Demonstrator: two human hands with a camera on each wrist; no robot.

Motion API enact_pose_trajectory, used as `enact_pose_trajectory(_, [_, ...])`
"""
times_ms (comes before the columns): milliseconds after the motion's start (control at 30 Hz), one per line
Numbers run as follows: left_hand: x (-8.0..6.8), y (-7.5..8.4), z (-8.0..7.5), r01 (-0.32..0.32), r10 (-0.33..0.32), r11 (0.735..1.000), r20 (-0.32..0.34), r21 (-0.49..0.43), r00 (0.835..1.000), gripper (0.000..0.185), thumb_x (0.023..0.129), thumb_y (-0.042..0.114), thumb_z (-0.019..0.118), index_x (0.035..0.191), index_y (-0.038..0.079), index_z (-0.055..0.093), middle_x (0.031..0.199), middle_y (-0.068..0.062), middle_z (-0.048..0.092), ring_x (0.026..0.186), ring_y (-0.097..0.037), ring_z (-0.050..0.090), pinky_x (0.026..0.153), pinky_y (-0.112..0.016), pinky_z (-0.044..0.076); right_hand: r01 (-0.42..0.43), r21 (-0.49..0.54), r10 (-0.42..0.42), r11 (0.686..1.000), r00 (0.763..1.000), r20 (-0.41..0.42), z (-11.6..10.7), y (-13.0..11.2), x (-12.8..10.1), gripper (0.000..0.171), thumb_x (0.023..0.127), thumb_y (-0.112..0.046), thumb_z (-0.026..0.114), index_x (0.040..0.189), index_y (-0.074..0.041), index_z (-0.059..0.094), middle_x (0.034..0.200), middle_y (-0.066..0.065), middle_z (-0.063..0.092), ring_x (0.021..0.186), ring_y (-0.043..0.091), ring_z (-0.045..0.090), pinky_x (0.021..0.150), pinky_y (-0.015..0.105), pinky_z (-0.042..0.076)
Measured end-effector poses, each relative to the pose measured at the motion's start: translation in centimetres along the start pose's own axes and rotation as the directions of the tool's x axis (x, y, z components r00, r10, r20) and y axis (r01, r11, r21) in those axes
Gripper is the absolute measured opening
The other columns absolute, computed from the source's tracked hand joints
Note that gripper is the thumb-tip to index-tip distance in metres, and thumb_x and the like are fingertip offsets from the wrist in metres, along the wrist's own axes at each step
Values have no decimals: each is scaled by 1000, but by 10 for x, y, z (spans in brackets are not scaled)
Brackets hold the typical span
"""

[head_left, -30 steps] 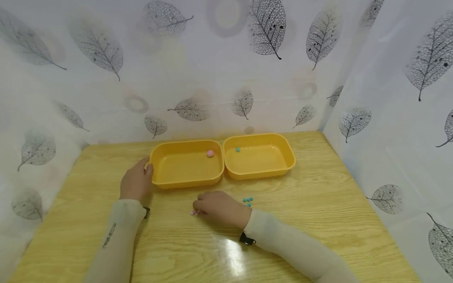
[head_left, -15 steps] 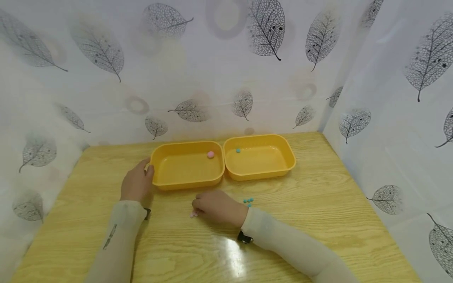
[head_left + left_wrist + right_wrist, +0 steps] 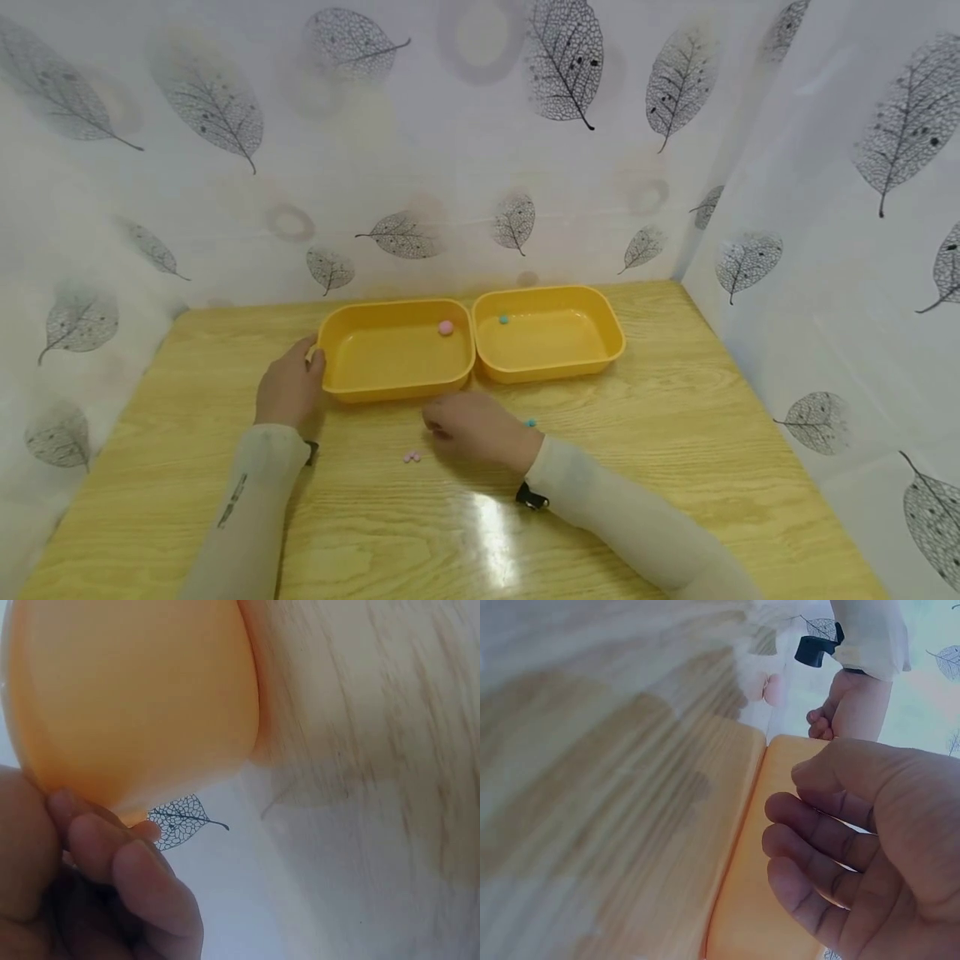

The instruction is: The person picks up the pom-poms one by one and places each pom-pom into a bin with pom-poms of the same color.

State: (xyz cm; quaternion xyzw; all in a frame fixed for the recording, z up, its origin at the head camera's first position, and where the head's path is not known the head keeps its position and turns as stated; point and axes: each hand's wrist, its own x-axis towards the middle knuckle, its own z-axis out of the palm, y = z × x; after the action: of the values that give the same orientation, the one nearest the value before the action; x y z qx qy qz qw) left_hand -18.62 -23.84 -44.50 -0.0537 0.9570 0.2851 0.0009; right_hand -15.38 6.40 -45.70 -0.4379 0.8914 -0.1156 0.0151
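My left hand (image 3: 288, 385) grips the left end of the left yellow tray (image 3: 397, 389); in the left wrist view, thumb and curled fingers (image 3: 154, 889) meet at its rim. My right hand (image 3: 476, 429) hovers before the trays, fingers curled, thumb close to the index finger. No piece shows between them, and I cannot tell whether one is pinched there. Just left of this hand lie 3 small pink beads (image 3: 412, 457). A small blue bead (image 3: 531, 422) peeks out beyond the right wrist, which hides the other blue ones.
The right yellow tray (image 3: 551, 371) stands against the left one, with a blue bead (image 3: 503, 319) inside. A pink ball (image 3: 446, 327) rests in the left tray. Around the wooden table (image 3: 660, 467) hangs a white curtain (image 3: 450, 167) with leaf prints.
My right hand has drawn away from the pink beads, to the right and towards the trays, uncovering them. Its wrist now covers most of the blue beads. The left hand stays on the tray.
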Motion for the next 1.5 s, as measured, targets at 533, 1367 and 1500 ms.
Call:
enact_pose_trajectory(533, [3, -2, 4, 5, -5, 1000, 13, -16, 1000, 56, 113, 33, 33, 157, 0, 36, 123, -28, 66, 94, -35, 64, 84, -55, 51, -70, -23, 67, 997, 990, -120, -23, 13, -13, 9, 92, -13, 70, 95, -19, 65, 88, -8, 64, 77, 8, 55, 62, 23, 46])
enact_pose_trajectory(1367, [1, 7, 4, 37, -36, 999, 16, -20, 999, 54, 112, 31, 34, 157, 2, 37, 121, -26, 67, 90, -34, 62, 82, -52, 51, -136, 99, 161, 986, 930, -329, -65, 50, 11, 7, 94, -8, 70, 100, -11, 66, 97, 2, 69, 88, 20, 66, 75, 32, 56])
enact_pose_trajectory(1500, [0, 7, 5, 35, -35, 999, 1, -18, 999, 53, 112, 30, 35, 157, 2, 38, 120, -25, 67, 89, -33, 62, 83, -53, 51, -160, 127, 191, 979, 936, -295, -70, 57, 26, 6, 98, -14, 69, 101, -12, 65, 98, 1, 68, 89, 21, 66, 79, 34, 55])
